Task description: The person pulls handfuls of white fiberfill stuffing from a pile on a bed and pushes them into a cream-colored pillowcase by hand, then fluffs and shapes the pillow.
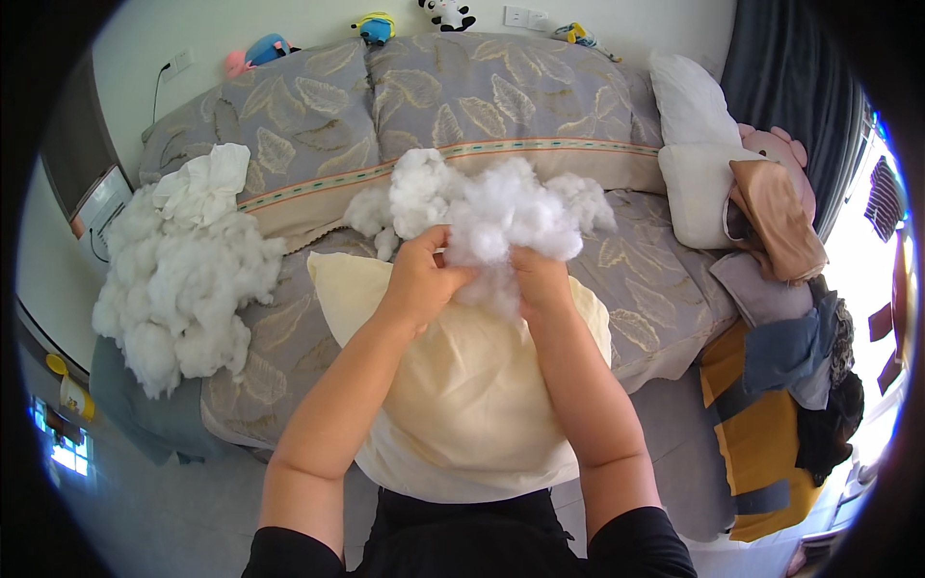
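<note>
A clump of white fluffy stuffing is held between my two hands, over the far edge of a cream cushion cover. My left hand has its fingers closed on the clump's left side. On the right side, my right hand grips the same clump, its fingertips sunk out of sight in the fibre. The cover looks puffed out and rests against my lap and the sofa's front. Behind the clump, more loose stuffing lies on the sofa seat.
A large heap of stuffing covers the left end of the grey leaf-patterned sofa, with a crumpled white cloth on top. White pillows and a brown cloth are at the right end. Clothes hang over the right side.
</note>
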A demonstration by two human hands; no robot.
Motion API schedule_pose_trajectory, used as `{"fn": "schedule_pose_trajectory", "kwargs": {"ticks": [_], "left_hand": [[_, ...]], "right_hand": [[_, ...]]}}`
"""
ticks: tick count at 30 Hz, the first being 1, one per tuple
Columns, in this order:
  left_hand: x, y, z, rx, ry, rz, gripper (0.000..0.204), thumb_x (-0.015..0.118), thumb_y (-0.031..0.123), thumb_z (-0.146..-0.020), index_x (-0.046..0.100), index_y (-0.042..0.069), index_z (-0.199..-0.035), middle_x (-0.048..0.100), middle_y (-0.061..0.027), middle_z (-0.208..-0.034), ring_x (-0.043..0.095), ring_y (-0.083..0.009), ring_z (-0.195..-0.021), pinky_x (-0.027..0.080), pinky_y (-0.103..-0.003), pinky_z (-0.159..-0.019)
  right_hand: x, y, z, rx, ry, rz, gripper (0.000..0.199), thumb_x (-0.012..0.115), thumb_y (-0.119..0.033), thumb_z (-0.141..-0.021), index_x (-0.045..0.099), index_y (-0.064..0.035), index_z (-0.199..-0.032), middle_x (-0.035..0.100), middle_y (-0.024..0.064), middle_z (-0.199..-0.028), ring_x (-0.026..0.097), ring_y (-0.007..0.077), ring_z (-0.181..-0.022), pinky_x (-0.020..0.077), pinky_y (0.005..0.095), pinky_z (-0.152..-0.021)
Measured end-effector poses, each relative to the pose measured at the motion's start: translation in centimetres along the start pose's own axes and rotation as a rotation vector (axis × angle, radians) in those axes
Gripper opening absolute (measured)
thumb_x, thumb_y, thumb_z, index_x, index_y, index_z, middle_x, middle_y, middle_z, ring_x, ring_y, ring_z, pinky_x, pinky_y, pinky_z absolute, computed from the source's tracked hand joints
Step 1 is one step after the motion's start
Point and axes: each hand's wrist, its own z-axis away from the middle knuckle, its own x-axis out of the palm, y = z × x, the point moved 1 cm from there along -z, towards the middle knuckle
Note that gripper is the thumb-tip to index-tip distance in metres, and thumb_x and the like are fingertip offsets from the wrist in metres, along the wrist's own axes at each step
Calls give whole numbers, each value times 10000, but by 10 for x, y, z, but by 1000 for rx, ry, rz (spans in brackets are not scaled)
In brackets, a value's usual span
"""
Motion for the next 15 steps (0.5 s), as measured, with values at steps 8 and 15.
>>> {"fn": "schedule_pose_trajectory", "kwargs": {"ticks": [8,15], "left_hand": [[-38,14,-18,35,420,123,249,739,32,-688,581,-2,-878,569,-35,-703,542,-97,-570,452,-222,-494],[-13,8,-13,344,42,-255,148,577,-25,-754,631,11,-888,652,-76,-865,614,-147,-766,482,-270,-680]], "right_hand": [[-32,-21,-28,21,89,-64,366,578,10,-683,553,-10,-1048,590,88,-976,583,217,-891,500,359,-749],[31,-23,-5,5,-121,279,435,638,46,-629,563,-11,-1053,604,91,-979,581,233,-901,463,335,-832]]}}
